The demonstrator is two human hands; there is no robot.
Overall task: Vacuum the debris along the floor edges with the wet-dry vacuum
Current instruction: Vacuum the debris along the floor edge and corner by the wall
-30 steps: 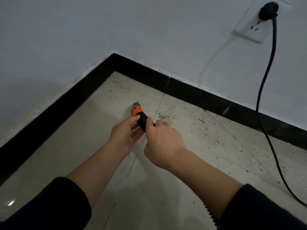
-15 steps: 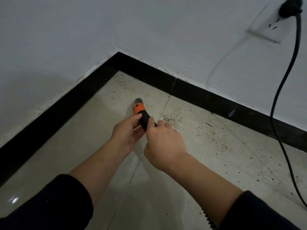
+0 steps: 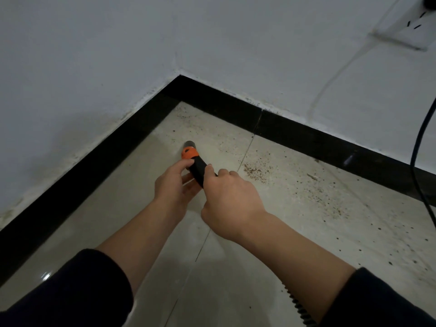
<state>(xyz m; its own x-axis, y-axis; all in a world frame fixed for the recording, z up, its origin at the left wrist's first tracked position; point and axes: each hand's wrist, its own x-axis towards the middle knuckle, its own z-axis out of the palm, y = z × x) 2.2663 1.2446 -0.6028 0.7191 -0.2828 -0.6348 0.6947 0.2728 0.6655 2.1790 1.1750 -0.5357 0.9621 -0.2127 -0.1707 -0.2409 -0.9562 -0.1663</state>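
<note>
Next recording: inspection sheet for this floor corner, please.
Surface: pale floor tiles, speckled with grit.
Job's things: vacuum nozzle, orange collar, tip aimed at the corner; debris patch to its right.
Clutter: nothing seen.
Hands: left hand and right hand both grip the nozzle.
Cables: black power cord runs down the right edge, below the wall socket; ribbed hose below right forearm.
Surroundings: white walls, black skirting.

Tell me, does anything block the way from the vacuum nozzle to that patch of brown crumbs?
Nothing visible does. Only bare floor tile and a grout line lie between the nozzle, gripped by the left hand and right hand, and the crumb patch.
</note>
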